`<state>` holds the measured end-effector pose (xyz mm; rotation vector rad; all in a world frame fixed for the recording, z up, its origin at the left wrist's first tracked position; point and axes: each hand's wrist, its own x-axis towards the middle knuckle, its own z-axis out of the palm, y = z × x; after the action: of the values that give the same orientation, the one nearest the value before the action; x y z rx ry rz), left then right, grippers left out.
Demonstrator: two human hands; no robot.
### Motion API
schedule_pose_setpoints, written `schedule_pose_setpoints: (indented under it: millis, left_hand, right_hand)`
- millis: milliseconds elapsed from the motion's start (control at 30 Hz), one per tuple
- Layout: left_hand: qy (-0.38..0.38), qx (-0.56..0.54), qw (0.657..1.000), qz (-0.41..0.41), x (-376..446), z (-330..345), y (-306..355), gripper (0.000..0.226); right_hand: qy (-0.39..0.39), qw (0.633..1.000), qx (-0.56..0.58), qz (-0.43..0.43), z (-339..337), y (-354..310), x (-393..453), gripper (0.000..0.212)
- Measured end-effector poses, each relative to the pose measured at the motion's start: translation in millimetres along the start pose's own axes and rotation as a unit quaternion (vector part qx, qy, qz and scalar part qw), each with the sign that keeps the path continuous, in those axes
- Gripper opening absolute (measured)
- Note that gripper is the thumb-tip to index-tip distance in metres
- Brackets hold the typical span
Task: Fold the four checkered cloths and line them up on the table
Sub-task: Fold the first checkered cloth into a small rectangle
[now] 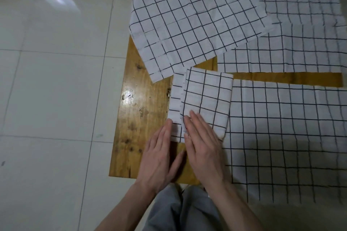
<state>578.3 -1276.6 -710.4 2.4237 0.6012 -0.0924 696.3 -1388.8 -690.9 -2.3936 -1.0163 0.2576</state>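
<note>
Both hands lie flat, gripping nothing: left hand and right hand press the folded cloth at lower centre. Three cloths remain unfolded; next, probably straighten its offset layers on the surface.

I see one folded checkered cloth, white with a dark grid, lying near the counter's front edge. Three unfolded cloths lie spread flat: one angled at the far left, one behind, and one alongside the folded one.
</note>
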Motion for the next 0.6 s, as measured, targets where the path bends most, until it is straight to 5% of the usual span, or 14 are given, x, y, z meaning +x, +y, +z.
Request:
schedule_pose_setpoints:
  millis: [500,600]
  left_hand:
    - [0.012,0.048,0.998,0.044,-3,7,-12,0.076]
    - [0.027,0.070,0.997,0.033,-4,6,-11,0.072]
  right_hand:
    - [-0.137,0.989,-0.028,-0.054,16,10,-1,0.055]
    - [-0.110,0.993,0.003,-0.047,3,16,1,0.050]
